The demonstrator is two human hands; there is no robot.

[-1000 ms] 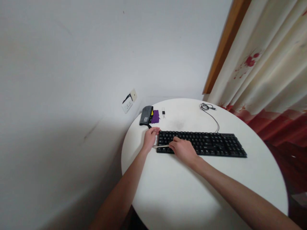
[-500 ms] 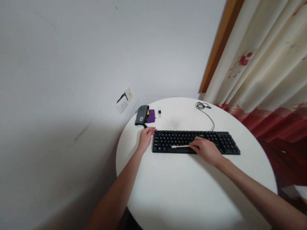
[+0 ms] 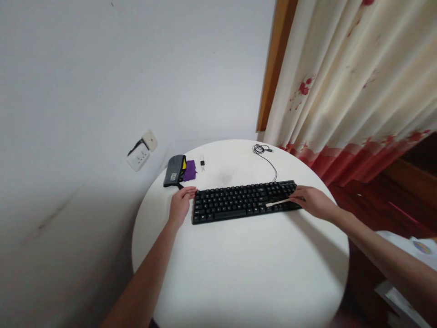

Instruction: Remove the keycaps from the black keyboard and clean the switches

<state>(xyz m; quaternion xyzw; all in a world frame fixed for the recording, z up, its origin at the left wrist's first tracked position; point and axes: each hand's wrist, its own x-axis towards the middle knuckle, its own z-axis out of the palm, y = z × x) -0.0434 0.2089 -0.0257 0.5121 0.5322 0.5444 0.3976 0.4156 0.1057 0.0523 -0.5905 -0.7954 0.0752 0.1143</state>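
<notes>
A black keyboard point(image 3: 232, 201) lies on the round white table point(image 3: 246, 264). My right hand point(image 3: 314, 201) is over the keyboard's right end, closed in a pinch on the handle of a slim white toothbrush point(image 3: 280, 202). The brush points left, with its head on the keys near the arrow keys; its bristles are too small to make out. At the keyboard's left edge rests my left hand point(image 3: 180, 205), its fingers stretched out and touching the upper left corner. Nothing shows in that hand.
Beyond my left hand are a grey pouch point(image 3: 175, 170), a folded purple cloth point(image 3: 190, 171) and a small black clip point(image 3: 202, 163). The coiled keyboard cable point(image 3: 261, 149) lies at the back. A wall with a socket point(image 3: 139, 157) stands left; a curtain point(image 3: 327, 91) hangs right.
My right hand has moved the toothbrush rightward along the keyboard, from the middle keys toward the arrow keys. My left hand stays at the left edge. The view has turned to the right.
</notes>
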